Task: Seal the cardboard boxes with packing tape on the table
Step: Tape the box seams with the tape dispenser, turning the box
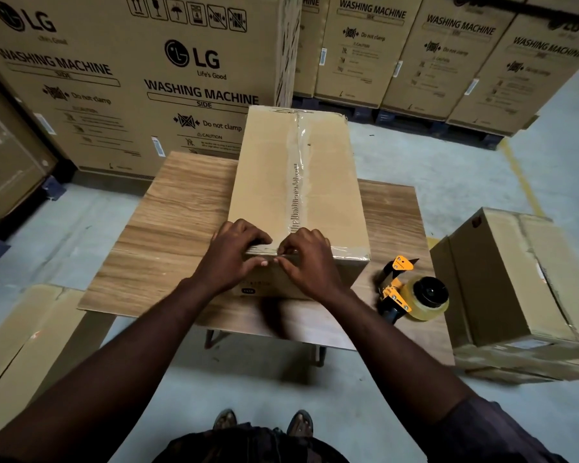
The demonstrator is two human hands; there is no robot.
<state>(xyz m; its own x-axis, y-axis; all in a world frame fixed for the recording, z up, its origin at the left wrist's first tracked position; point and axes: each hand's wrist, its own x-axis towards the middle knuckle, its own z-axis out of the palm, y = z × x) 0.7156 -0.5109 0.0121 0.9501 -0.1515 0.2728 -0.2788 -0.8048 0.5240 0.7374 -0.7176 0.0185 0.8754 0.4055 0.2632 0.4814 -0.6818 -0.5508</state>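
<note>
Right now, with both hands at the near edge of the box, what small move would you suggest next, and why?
Probably smooth the end of the tape strip down the front of the box. The left hand and right hand grip its near edge where the strip ends, and the tape dispenser lies aside on the table, so it looks cut.

Matt cardboard, glossy tape, grained wood.
The plain brown cardboard box (268,182) is dull and slightly creased; the clear plastic tape strip (297,152) along its seam shines and wrinkles. The light wood-grain surface (168,225) looks smooth; the yellow-and-black tape dispenser (396,289) carries a glossy translucent roll.
</note>
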